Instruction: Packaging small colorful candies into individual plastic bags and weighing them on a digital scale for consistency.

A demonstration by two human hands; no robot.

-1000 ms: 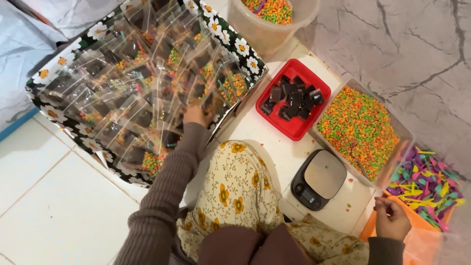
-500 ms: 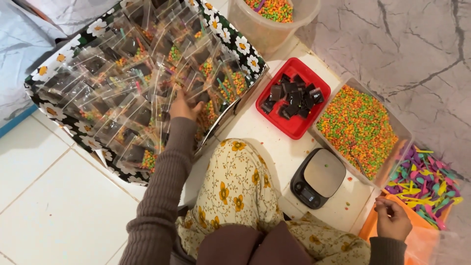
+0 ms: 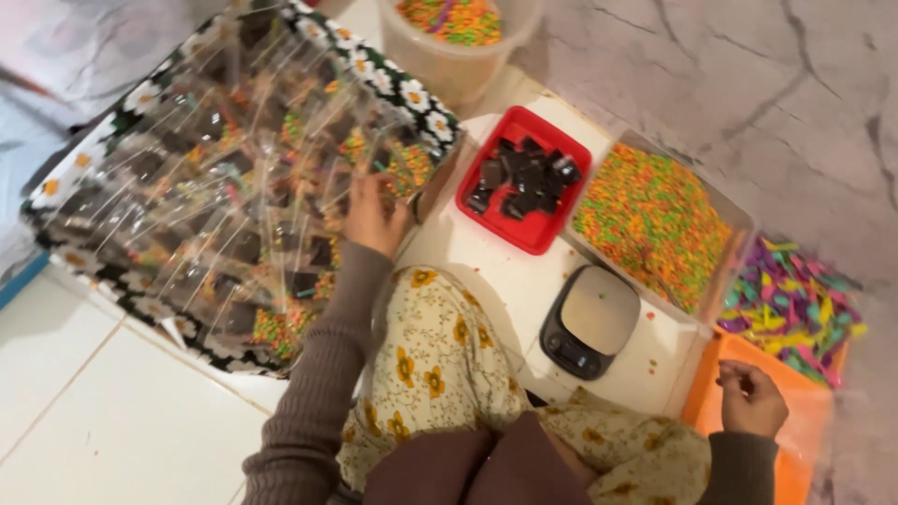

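My left hand (image 3: 372, 217) reaches into a large flower-patterned tray (image 3: 421, 112) and rests on the clear filled packets (image 3: 215, 206) piled inside, fingers spread among them. Whether it grips one packet is unclear. My right hand (image 3: 751, 399) hovers low at the right over an orange container (image 3: 795, 449), fingers curled in a pinch; whether they hold anything I cannot tell. Between the hands lie my floral-clad knees (image 3: 430, 374).
A red tray (image 3: 486, 215) of dark chocolate pieces sits beside a clear tub of orange-green sprinkles (image 3: 655, 220). A small kitchen scale (image 3: 591, 320) stands near my knee. Colourful small spoons (image 3: 790, 304) fill the far right; a sprinkle bucket (image 3: 458, 37) stands behind.
My left hand has slid up and to the right across the packets toward the tray's near corner. The right hand has stayed by the orange container.
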